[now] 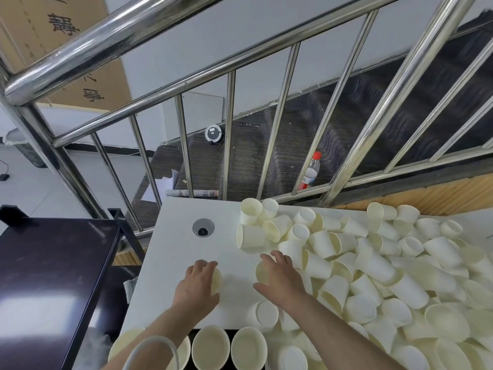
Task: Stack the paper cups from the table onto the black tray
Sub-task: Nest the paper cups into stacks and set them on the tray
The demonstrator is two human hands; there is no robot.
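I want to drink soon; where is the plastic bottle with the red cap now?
The bottle stands behind the metal railing, on the dark stairs beyond the table's far edge, above the cup pile.

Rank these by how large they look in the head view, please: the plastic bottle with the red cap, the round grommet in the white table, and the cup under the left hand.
1. plastic bottle, though it stands farther away
2. round grommet
The cup under the left hand is mostly covered, so I cannot rank it.
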